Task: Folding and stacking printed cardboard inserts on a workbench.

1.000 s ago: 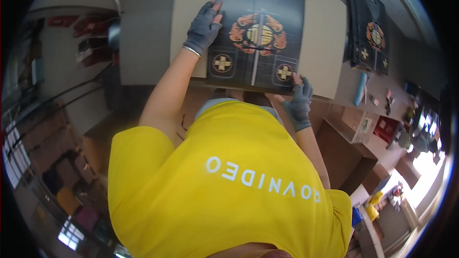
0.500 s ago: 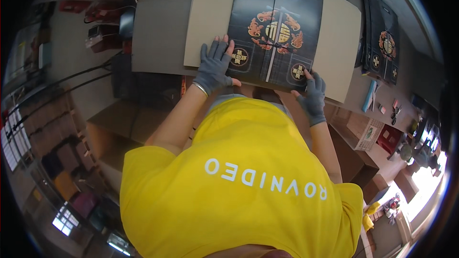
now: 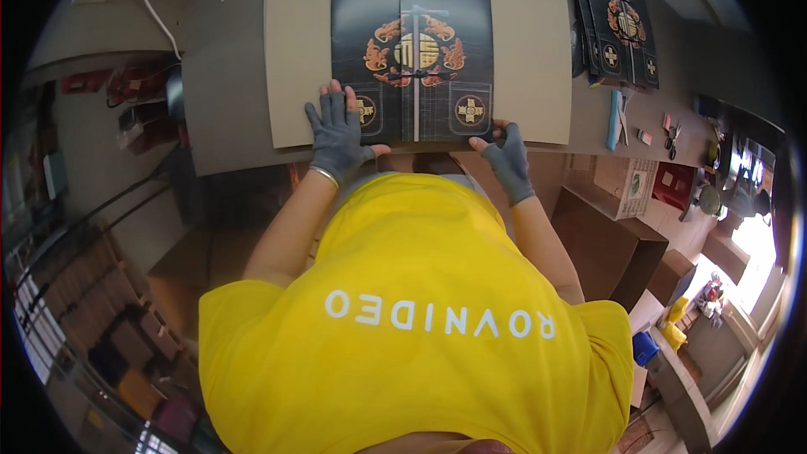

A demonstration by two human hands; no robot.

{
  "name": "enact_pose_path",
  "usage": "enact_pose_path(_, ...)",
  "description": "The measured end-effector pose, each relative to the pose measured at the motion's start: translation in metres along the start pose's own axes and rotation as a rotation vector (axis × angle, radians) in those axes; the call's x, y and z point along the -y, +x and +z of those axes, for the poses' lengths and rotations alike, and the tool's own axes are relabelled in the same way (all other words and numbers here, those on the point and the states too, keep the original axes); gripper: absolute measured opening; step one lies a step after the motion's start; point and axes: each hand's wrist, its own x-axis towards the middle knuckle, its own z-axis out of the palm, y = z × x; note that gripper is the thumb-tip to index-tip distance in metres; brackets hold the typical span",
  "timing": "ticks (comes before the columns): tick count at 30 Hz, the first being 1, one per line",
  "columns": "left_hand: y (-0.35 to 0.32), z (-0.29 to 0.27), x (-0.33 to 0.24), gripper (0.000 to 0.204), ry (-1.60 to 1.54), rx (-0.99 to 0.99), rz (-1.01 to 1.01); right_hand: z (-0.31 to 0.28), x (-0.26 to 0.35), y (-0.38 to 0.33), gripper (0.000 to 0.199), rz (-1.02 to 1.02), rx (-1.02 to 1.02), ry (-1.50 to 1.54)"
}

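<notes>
Black printed panel [image 3: 412,50] lies on a pale tan board [image 3: 530,55], which rests on the grey table [image 3: 223,84] directly ahead of the person. Its long axis points away from the torso; its far end reaches the upper limit of the view, and its short near edge faces the yellow shirt [image 3: 416,303]. The board extends past both long sides of the panel. Both hands are located at the near end, one per corner, so the bulk of the panel, including the round gold-and-orange medallion [image 3: 414,52], lies beyond them. Left hand [image 3: 338,130]: laid flat at the near left corner, fingers extended forward and slightly spread, thumb directed right along the near edge; it overlaps the left side of the panel, partly covers the left cross-shaped emblem, and grips nothing visible. Of the two, this hand reaches farther over the panel. Right hand [image 3: 508,155]: set at the near right corner, fingers partly bent, thumb apart from the index finger and at the near edge; whether the corner is pinched between them cannot be determined. Both hands wear grey gloves with bare fingertips. Further black panels [image 3: 622,25] lie to the right of the board, with a light-blue strip [image 3: 618,118] and scissors [image 3: 672,141] nearer the person on that side
</notes>
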Motion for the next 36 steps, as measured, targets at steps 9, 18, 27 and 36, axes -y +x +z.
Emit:
enact_pose_path(9, -0.001, 0.003, 0.0, 0.136, 0.031, 0.021, -0.039, -0.003, -0.007, 0.008, 0.061, 0.05, 0.09, 0.217)
enact_pose_path(18, -0.002, 0.01, 0.001, 0.132, -0.063, -0.097, -0.029, -0.011, 0.013, 0.029, 0.085, -0.754, 0.099, -0.746)
enact_pose_path(27, -0.005, 0.004, 0.001, 0.129, -0.066, -0.102, -0.029, -0.036, -0.036, 0.002, 0.059, 0.527, 0.107, 0.459)
enact_pose_path(36, -0.009, 0.005, 0.002, 0.125, -0.137, -0.138, 0.008, 0.047, 0.048, 0.057, 0.046, 0.05, 0.322, 0.065)
